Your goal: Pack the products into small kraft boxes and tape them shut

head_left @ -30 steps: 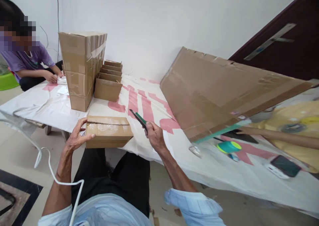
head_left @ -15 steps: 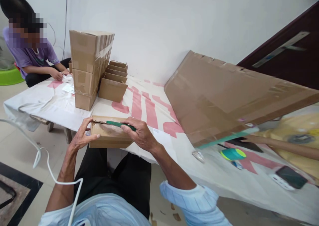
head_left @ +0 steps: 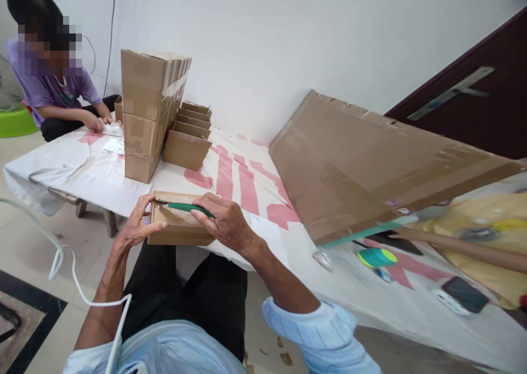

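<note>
A small taped cardboard box [head_left: 181, 235] sits at the table's front edge, just above my lap. My left hand [head_left: 139, 220] grips its left end, fingers at the far corner and thumb on the near side. In my right hand [head_left: 224, 220] is a green utility knife [head_left: 183, 206], its tip pointing left at the seam along the box's top. Tape covers part of that top. Whether the blade is inside the seam cannot be made out.
Tall stacked cartons [head_left: 142, 88] stand at the left, beside a row of open boxes [head_left: 187, 146]. A big cardboard sheet [head_left: 370, 165] leans on the right. Further right lie a teal tape roll [head_left: 376, 257] and a phone [head_left: 465, 294]. Co-workers sit at both ends of the table [head_left: 255, 236].
My right hand has brought the knife left and down onto the box top, then slid it slightly further left. My left hand keeps its grip on the box. The view has shifted a little.
</note>
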`<state>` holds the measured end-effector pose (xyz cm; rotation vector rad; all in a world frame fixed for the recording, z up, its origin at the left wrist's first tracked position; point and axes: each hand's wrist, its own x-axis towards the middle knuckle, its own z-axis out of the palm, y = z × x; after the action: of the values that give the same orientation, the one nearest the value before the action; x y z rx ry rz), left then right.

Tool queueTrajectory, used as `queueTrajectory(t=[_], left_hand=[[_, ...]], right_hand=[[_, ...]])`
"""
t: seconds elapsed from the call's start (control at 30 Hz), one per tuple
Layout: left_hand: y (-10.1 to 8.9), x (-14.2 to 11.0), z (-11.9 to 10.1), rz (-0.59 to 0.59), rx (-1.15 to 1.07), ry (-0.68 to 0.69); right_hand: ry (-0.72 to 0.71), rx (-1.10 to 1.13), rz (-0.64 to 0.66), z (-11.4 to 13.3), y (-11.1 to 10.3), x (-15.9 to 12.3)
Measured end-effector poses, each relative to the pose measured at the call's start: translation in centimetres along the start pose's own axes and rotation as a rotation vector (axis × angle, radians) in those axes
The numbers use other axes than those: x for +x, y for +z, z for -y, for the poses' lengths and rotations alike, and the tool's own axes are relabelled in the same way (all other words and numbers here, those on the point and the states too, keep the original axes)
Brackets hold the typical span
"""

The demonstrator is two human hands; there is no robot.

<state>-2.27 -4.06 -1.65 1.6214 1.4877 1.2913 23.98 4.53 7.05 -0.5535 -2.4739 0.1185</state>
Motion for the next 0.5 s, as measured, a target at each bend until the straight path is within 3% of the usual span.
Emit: queueTrajectory(t=[0.3,0.5], left_hand=[[-0.1,0.2,0.2,-0.008,0.011,0.016],[0.1,0.5,0.2,-0.003,0.01,0.016]], right_hand=[[0.006,-0.185,0.105,-1.1,0.4,-0.3],[0.048,-0.186,0.089,-3.0,-1.2,-2.6]])
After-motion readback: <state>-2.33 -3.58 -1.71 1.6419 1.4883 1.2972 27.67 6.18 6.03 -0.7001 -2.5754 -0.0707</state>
